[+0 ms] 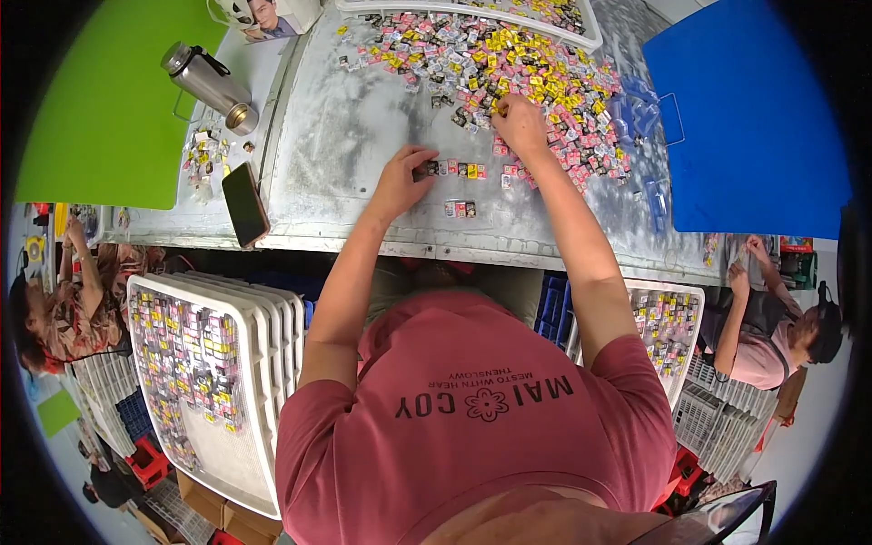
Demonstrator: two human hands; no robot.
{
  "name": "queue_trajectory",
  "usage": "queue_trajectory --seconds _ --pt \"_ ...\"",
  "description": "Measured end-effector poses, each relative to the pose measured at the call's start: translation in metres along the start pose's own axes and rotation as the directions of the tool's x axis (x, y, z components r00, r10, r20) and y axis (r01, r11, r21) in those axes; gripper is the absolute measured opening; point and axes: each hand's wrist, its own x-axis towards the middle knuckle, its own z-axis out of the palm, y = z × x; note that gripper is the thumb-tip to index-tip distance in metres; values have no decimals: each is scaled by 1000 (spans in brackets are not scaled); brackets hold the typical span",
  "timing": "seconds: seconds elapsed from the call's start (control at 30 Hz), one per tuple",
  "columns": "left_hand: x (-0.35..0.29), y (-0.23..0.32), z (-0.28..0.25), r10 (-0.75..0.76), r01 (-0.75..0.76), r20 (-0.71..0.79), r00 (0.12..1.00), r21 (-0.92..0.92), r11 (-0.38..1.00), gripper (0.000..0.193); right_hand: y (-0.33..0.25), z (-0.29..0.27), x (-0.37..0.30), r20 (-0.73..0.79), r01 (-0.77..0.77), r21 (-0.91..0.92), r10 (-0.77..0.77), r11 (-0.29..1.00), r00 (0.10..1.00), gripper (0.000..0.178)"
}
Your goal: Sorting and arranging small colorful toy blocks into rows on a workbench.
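A big heap of small, flat, packet-like blocks [536, 68] in pink, yellow, black and white spreads over the worktable. At its near side my right hand [521, 127] reaches down with fingertips pinched together; what lies between them is hidden. My left hand [402, 184] curls its thumb and fingers about the left end of a short row of these blocks [461, 169]. That row lies straight across the table, with a dark block against my fingers. Closer to me sits a shorter row of blocks [460, 209]. A couple of loose blocks [509, 173] lie just right of the long row.
A white tray [595, 41] stands behind the heap. Clear plastic pieces [636, 113] lie beside a blue board [754, 118]. Leftward are a phone [245, 204], a steel flask [209, 80] and a green board [100, 100]. Stacked white trays [218, 454] flank me; other people work at both sides.
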Motion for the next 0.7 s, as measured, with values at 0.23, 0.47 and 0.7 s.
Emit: queue_trajectory --seconds 0.23,0.47,0.7 --pt "-6 -15 -4 28 -33 -52 998 -94 995 49 -37 -6 -14 -73 156 203 -144 967 987 26" --pt "-25 -19 -12 -24 8 -277 960 -59 998 50 -127 15 -59 256 128 364 -231 923 939 26" --pt "-27 -13 -20 4 29 -192 981 169 985 47 -101 -19 -58 300 142 272 -224 952 927 41"
